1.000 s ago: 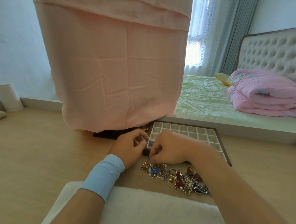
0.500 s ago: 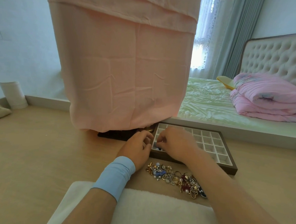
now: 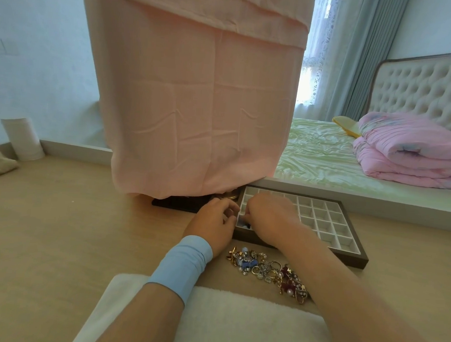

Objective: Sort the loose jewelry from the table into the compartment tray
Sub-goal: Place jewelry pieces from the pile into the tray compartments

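The jewelry lies in a strip on the table, just in front of the tray and between the forearms. Its long axis runs left to right, slanting nearer rightward. Beyond it, the left hand and right hand curl their fingers at the tray's near-left corner. I cannot tell whether either holds anything.

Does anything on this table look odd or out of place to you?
Only the pink cloth: it hangs down to the table and hides whatever stands there, with just a dark base showing under its hem. The loose jewelry lies in one tangled heap before the compartment tray. Nothing looks spilled or broken.
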`<state>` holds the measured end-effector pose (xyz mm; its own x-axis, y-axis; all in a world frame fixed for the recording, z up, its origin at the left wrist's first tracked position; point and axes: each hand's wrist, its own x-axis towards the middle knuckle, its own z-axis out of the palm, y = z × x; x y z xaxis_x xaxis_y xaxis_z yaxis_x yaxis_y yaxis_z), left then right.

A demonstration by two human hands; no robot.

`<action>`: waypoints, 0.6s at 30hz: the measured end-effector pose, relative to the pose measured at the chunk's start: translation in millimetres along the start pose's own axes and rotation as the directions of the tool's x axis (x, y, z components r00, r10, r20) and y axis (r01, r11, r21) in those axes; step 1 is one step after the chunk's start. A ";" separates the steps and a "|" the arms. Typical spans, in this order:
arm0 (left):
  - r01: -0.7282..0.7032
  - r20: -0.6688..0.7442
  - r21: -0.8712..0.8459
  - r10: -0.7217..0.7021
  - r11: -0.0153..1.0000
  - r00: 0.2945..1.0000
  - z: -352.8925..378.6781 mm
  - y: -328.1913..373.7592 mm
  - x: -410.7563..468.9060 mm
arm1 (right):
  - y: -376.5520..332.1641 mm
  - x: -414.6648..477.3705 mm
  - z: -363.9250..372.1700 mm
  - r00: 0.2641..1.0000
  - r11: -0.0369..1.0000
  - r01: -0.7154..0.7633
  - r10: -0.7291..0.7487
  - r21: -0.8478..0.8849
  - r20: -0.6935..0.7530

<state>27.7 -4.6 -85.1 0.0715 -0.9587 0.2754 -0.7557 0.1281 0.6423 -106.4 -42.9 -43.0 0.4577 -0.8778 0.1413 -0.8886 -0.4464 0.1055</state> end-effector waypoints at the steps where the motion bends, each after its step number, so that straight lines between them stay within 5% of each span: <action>1: 0.002 -0.014 -0.020 -0.003 1.000 1.000 -0.4 -0.3 0.2 | 3.1 -0.9 1.0 1.000 0.999 0.005 -0.005 0.040 0.005; 8: 0.080 0.056 -0.317 -0.065 0.945 0.996 -2.0 4.4 6.1 | 26.3 -4.8 -4.5 0.996 0.845 -0.003 0.049 0.534 -0.071; 18: 0.157 0.025 -0.523 -0.169 0.837 0.985 -6.9 6.7 8.1 | 29.6 -5.7 -6.1 0.999 0.529 -0.034 0.054 0.848 0.006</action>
<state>27.6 -9.7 -73.7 0.1823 -0.9725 0.1450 -0.2809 0.0898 0.9555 -135.1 -50.0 -34.8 0.4089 -0.9017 0.1409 -0.5102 -0.3539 -0.7839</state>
